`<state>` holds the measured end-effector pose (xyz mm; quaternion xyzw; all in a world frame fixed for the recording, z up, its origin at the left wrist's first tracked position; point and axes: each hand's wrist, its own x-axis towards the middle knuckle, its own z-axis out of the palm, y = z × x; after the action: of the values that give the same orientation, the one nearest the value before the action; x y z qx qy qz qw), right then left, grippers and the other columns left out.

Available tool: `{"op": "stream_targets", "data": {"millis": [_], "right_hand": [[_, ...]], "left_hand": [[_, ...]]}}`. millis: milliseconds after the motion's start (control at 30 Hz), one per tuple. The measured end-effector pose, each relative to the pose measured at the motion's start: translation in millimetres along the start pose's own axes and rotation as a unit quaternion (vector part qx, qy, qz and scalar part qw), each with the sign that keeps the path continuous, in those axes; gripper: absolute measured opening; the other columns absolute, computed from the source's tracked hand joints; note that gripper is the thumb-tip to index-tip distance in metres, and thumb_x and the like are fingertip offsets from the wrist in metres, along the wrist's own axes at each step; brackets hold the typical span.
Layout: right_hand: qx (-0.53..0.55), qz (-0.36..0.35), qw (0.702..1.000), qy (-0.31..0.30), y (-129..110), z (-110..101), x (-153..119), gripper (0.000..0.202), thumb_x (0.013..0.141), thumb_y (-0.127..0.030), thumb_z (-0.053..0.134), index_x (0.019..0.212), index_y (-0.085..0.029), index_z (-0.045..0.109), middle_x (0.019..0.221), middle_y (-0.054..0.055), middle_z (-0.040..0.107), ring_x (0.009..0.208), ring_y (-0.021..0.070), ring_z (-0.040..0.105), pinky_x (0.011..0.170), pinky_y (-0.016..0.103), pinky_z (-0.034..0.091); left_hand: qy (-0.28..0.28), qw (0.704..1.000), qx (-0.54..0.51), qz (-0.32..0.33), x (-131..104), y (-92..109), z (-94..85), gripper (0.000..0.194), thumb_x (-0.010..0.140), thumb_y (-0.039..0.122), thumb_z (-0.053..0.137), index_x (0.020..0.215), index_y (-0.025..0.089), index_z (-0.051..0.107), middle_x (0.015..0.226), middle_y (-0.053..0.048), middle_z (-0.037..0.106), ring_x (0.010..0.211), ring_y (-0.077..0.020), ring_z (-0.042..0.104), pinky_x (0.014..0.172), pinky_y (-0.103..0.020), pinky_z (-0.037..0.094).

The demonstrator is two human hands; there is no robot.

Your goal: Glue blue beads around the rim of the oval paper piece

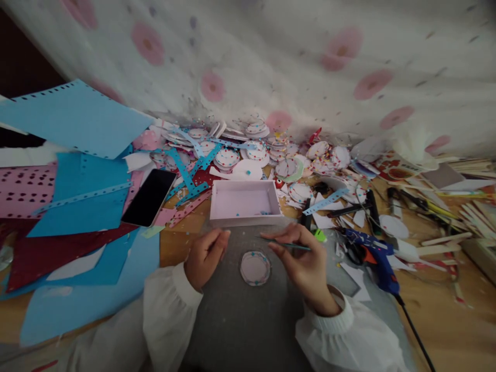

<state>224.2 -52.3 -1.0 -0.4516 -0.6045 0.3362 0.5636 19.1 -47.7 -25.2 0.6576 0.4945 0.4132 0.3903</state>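
A white paper disc with small blue dots round its rim lies flat on the grey mat. To its upper left is my left hand, closed with thumb and fingers together; whether anything is between them is too small to tell. My right hand pinches thin dark tweezers, their tips pointing left above the disc. Just beyond both hands stands an open white box with a few tiny blue pieces inside.
A black phone and blue sheets lie on the left. Piled decorated discs fill the back. At the right are a blue glue gun with its cable, scissors, paper scraps and wooden sticks.
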Motion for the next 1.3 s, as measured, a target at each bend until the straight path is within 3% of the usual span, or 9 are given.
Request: {"op": "stream_targets", "data": {"millis": [100,233,367,567,1000,1300], "right_hand": [[0.063,0.031,0.998,0.007,0.7,-0.8,-6.7,0.018,0.079,-0.018,0.073,0.074,-0.022,0.056,0.074,0.000,0.067,0.076,0.0217,0.072,0.067,0.036,0.055],[0.072,0.062,0.995,-0.003,5.2,1.3,-11.0,0.020,0.076,-0.022,0.076,0.073,-0.022,0.057,0.072,0.000,0.066,0.075,0.0224,0.072,0.065,0.036,0.056],[0.084,0.082,0.993,-0.002,6.0,1.9,-13.1,0.020,0.076,-0.022,0.077,0.073,-0.022,0.057,0.072,0.000,0.065,0.076,0.0221,0.071,0.066,0.037,0.057],[0.102,0.088,0.991,0.009,3.3,2.5,-13.4,0.020,0.076,-0.023,0.077,0.074,-0.022,0.057,0.072,-0.001,0.064,0.078,0.0218,0.073,0.067,0.035,0.057],[0.071,0.061,0.996,0.011,4.1,2.2,-14.4,0.018,0.078,-0.020,0.075,0.075,-0.023,0.057,0.072,0.000,0.066,0.077,0.0218,0.071,0.066,0.036,0.056],[0.059,0.020,0.997,0.034,0.5,1.0,-14.6,0.019,0.079,-0.013,0.071,0.075,-0.023,0.055,0.075,0.000,0.066,0.075,0.0217,0.071,0.065,0.037,0.052]], "left_hand": [[-0.082,0.996,-0.024,0.022,-1.2,2.4,-0.1,0.040,0.099,0.037,0.040,0.068,0.017,0.056,0.056,0.002,0.054,0.049,-0.0099,0.050,0.050,-0.023,0.041],[-0.095,0.994,-0.041,0.036,-1.5,5.2,2.5,0.016,0.093,0.028,0.051,0.097,0.017,0.062,0.072,-0.004,0.067,0.057,-0.0128,0.059,0.054,-0.024,0.048],[-0.097,0.993,-0.055,0.030,-1.5,1.6,4.1,0.015,0.094,0.024,0.050,0.088,0.017,0.063,0.072,-0.003,0.066,0.055,-0.0110,0.057,0.053,-0.023,0.048],[-0.104,0.993,-0.057,0.013,-2.5,-4.2,3.4,0.024,0.097,0.027,0.047,0.090,0.017,0.067,0.069,-0.002,0.065,0.053,-0.0100,0.055,0.051,-0.022,0.046],[-0.107,0.992,-0.069,0.012,-2.5,-2.8,2.5,0.026,0.099,0.029,0.045,0.094,0.017,0.068,0.069,-0.001,0.065,0.049,-0.0082,0.053,0.050,-0.020,0.045],[-0.102,0.991,-0.086,-0.023,-0.9,-1.0,3.5,0.028,0.097,0.034,0.048,0.098,0.017,0.070,0.068,-0.002,0.065,0.050,-0.0092,0.052,0.049,-0.020,0.043]]}}
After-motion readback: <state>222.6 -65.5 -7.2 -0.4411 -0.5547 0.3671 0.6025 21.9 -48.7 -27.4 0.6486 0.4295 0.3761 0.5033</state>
